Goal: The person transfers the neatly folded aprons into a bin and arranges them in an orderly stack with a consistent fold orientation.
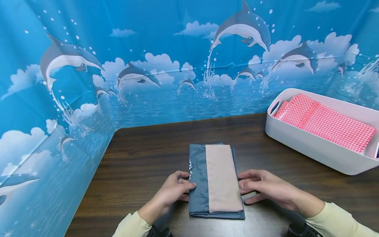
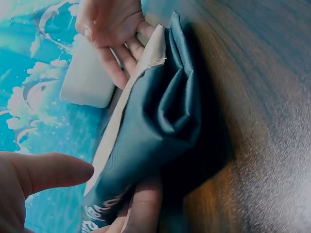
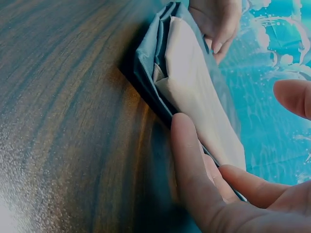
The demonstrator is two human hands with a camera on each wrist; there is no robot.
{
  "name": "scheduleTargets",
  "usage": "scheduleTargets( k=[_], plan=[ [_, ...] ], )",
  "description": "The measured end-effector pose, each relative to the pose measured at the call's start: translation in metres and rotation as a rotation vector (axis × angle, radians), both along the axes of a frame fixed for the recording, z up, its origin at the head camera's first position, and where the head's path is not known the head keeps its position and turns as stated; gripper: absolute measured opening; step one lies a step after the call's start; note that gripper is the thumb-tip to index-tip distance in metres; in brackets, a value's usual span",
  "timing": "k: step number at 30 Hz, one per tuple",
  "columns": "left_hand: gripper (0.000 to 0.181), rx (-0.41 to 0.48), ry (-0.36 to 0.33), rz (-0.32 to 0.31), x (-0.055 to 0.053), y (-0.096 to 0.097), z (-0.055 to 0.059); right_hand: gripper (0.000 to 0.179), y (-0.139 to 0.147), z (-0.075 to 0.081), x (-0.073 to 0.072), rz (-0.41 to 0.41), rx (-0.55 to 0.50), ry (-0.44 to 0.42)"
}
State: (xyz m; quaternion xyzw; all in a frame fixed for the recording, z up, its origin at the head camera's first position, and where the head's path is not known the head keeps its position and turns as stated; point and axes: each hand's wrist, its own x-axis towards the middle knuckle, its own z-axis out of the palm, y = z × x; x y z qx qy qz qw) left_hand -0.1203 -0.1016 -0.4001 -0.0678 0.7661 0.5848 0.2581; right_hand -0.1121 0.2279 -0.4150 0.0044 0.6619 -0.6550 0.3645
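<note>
A folded piece of dark blue-grey, smooth fabric (image 1: 199, 194) with a wide beige band (image 1: 223, 177) and white lettering along its left edge lies on the brown wooden table. My left hand (image 1: 174, 187) holds its left edge, thumb over the top and fingers at the side and underneath. In the left wrist view the fabric's end (image 2: 160, 111) shows several loose folds. My right hand (image 1: 266, 187) is at the opposite edge. Its fingertips (image 3: 183, 127) touch the side of the fabric, fingers nearly straight, and its thumb stands apart from the fabric.
A white basket (image 1: 308, 141) with handle holes stands at the back right, holding red-and-white checked folded cloth (image 1: 334, 125). Blue dolphin-print sheeting (image 1: 165, 98) hangs behind the table (image 1: 142, 158) and along its left side.
</note>
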Motion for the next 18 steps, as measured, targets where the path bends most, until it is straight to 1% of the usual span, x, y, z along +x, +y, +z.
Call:
scheduleTargets(
  k=[4,8,12,15,18],
  plan=[
    [0.063,0.0,-0.015,-0.032,0.001,-0.001,-0.003,0.072,-0.002,-0.002,0.0,-0.013,0.03,0.001],
    [0.052,0.022,0.009,-0.05,0.004,0.001,-0.004,0.076,-0.007,-0.002,0.001,-0.035,0.079,0.002],
    [0.041,0.063,0.015,-0.04,0.007,0.002,-0.005,0.078,-0.011,-0.002,0.003,-0.048,0.103,0.021],
    [0.041,0.094,0.0,-0.026,0.009,0.003,-0.006,0.079,-0.012,-0.002,0.006,-0.049,0.105,0.043],
    [0.047,0.133,-0.024,-0.016,0.011,0.003,-0.008,0.08,-0.012,-0.002,0.008,-0.051,0.097,0.053]
  ],
)
